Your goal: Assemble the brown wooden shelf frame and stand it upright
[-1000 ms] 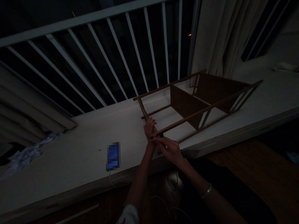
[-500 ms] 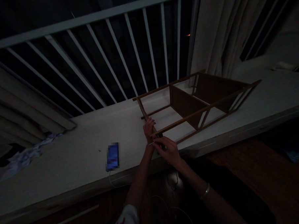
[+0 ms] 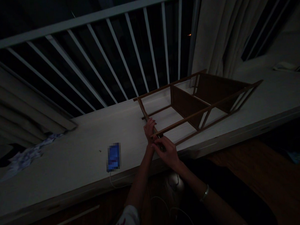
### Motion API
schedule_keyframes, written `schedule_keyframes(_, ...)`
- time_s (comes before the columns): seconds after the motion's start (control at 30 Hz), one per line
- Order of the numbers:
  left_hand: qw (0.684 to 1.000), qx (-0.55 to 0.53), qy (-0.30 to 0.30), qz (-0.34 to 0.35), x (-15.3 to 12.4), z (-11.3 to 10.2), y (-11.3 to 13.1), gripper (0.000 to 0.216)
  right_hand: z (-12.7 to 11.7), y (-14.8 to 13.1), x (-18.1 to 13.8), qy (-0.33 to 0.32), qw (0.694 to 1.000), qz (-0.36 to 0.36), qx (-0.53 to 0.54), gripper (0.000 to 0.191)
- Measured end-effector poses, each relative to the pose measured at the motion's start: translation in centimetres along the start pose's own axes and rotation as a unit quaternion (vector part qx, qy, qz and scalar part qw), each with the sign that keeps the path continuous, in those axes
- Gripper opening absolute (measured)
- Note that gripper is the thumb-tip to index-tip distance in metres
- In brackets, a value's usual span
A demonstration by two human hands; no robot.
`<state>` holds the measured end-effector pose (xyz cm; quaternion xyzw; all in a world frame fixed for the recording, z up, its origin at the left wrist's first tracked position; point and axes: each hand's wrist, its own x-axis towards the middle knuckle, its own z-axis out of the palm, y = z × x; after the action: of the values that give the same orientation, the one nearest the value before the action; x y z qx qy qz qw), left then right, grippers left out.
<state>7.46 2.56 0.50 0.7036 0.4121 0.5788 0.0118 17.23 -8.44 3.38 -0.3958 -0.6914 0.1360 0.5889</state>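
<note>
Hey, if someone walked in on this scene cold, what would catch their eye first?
Probably the brown wooden shelf frame lying on its side on the pale window ledge, with the left hand and right hand meeting at its near corner. Next, the glowing blue phone left of them, and the white slatted railing behind.

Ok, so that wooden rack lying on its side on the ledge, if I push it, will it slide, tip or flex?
The wooden rack is mostly thin slats around two solid panels, so it probably is light and would slide on the smooth pale ledge. Lying on a broad side, it seems unlikely to tip. The thin rails may flex; the left hand steadies one corner.
</note>
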Motion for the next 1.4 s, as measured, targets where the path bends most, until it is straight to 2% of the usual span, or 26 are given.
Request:
schedule_keyframes(0.13,1.0,-0.006,0.008,0.012,0.1,0.1,-0.1,0.074,0.2,0.1,-0.2,0.0,1.0,0.018,0.019,0.005)
schedule_keyframes(0.4,1.0,-0.019,-0.001,0.015,0.0,0.0,-0.3,0.08,0.7,0.4,-0.8,-0.002,0.997,0.057,0.057,0.02)
schedule_keyframes(0.63,0.999,-0.014,0.005,0.051,0.0,0.3,-1.6,0.087,1.0,1.2,-1.3,-0.008,0.997,0.056,0.049,0.027)
schedule_keyframes(0.77,0.999,-0.012,0.006,0.05,0.1,0.4,-2.0,0.088,0.9,1.4,-1.3,-0.024,0.997,0.054,0.047,0.026)
schedule_keyframes(0.97,0.999,-0.013,0.012,0.033,0.0,0.3,-1.0,0.088,0.8,1.8,-1.3,-0.021,0.998,0.045,0.037,0.024)
schedule_keyframes(1.1,0.999,-0.014,0.02,0.048,-0.2,0.0,-0.1,0.084,0.8,2.0,-1.4,-0.016,0.999,0.044,0.024,0.023)
schedule_keyframes(1.4,0.998,-0.01,0.023,0.054,-0.2,0.0,0.2,0.082,0.1,2.2,-1.2,-0.036,0.999,0.004,-0.04,0.02)
